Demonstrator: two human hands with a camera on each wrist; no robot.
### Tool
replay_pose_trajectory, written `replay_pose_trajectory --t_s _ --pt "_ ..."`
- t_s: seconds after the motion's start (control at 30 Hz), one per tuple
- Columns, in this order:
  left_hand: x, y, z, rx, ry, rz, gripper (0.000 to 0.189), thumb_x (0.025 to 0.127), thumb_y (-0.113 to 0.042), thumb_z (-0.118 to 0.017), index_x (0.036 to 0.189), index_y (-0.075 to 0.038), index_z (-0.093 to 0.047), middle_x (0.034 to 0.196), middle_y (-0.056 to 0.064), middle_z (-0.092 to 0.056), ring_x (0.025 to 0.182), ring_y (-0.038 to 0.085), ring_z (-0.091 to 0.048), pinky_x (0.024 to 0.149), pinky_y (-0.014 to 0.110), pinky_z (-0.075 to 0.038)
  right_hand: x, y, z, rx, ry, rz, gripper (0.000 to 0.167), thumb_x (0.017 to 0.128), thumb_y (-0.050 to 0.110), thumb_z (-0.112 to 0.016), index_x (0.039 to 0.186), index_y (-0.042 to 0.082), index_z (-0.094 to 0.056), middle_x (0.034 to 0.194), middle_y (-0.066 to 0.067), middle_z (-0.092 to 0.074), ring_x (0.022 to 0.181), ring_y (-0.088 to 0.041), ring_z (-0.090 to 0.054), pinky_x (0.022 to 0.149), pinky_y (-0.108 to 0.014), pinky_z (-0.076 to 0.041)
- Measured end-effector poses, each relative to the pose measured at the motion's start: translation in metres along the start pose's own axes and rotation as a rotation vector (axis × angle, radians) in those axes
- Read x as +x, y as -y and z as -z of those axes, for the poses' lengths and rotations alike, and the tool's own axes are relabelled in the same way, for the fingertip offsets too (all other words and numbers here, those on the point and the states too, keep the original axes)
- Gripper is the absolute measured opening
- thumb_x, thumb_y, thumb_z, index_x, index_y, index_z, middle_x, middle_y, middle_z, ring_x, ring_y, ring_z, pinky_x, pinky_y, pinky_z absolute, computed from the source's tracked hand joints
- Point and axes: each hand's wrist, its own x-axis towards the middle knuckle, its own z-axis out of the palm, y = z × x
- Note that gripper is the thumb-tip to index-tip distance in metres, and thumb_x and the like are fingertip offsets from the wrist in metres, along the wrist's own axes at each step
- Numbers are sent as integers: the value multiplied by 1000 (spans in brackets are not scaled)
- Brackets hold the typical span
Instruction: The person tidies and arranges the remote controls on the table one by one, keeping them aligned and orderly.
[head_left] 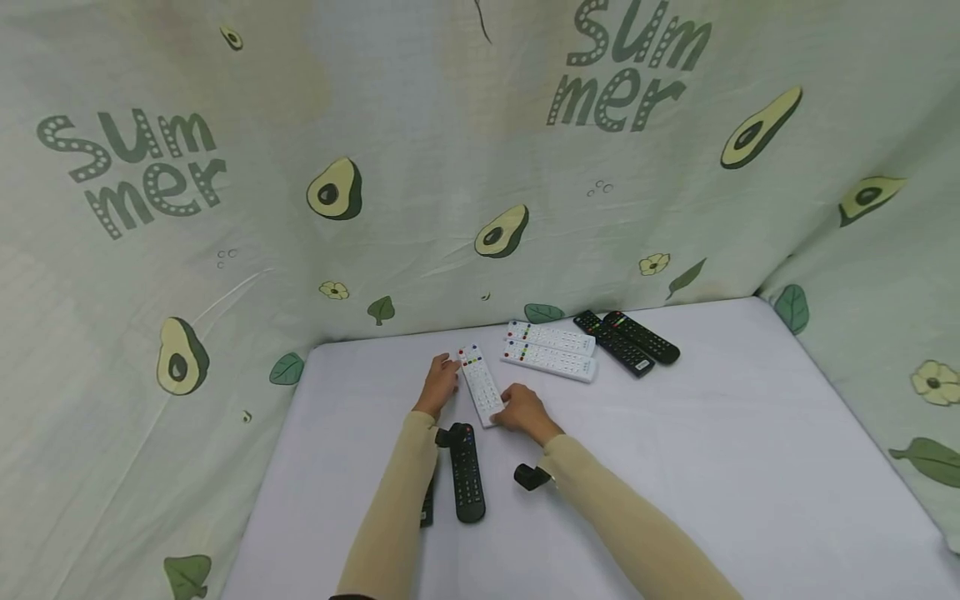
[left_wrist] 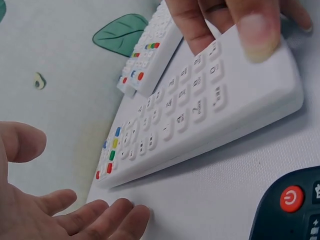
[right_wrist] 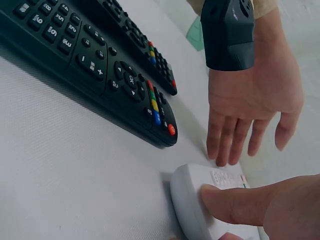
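Observation:
A white remote control (head_left: 480, 385) lies slanted on the table, its colored buttons at the far end. My right hand (head_left: 523, 412) grips its near end, thumb (right_wrist: 232, 204) on the top face and fingers at the far side. Beside the remote's far left end is my left hand (head_left: 438, 385), its fingers extended and nothing held; the left wrist view shows these fingers (left_wrist: 90, 217) spread apart from the white remote's edge. Just below it, a black remote control (head_left: 467, 479) lies near the left wrist.
Another black remote (head_left: 427, 504) is partly hidden under the left forearm. At the back lie two white remotes (head_left: 550, 360) side by side, with two black remotes (head_left: 641, 336) to their right. A printed cloth (head_left: 420, 275) hangs behind the white table (head_left: 720, 433).

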Motion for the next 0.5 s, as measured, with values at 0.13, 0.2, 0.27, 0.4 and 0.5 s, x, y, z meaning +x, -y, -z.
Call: replay_pose_trajectory --t_s 0.13,0.2,0.27,0.4,0.5 --pt "1 -1 -1 -14 8 2 61 111 -26 -45 164 1 -28 163 25 -39 139 37 -51 102 41 -50 -5 -5 3 -30 11 16 46 86 12 -86 121 -10 -66 110 -20 -69 97 -30 -64 90 -45 -56" --pt "1 -2 -2 -20 11 2 61 112 -26 -45 164 0 -28 164 25 -37 138 36 -51 104 42 -50 -9 -6 5 -34 22 17 45 86 12 -86 121 -10 -66 110 -20 -70 98 -30 -64 91 -46 -56" --pt "1 -1 -2 -16 12 -3 61 112 -26 -45 164 0 -29 166 24 -36 138 35 -51 105 43 -49 -13 -9 7 -35 28 22 45 86 11 -86 120 -9 -66 110 -19 -70 98 -29 -64 91 -46 -56" --pt "2 0 -4 9 14 -8 59 112 -26 -47 164 -2 -33 167 22 -36 135 32 -50 104 42 -48 -19 -14 10 -34 42 28 45 86 11 -86 121 -9 -66 106 -17 -69 94 -27 -63 87 -44 -56" --pt "2 0 -6 31 28 -13 57 112 -27 -47 163 -4 -36 166 21 -38 133 31 -51 102 42 -49 -22 -17 11 -25 46 39 44 86 10 -85 120 -9 -65 97 -14 -66 86 -25 -60 79 -38 -54"
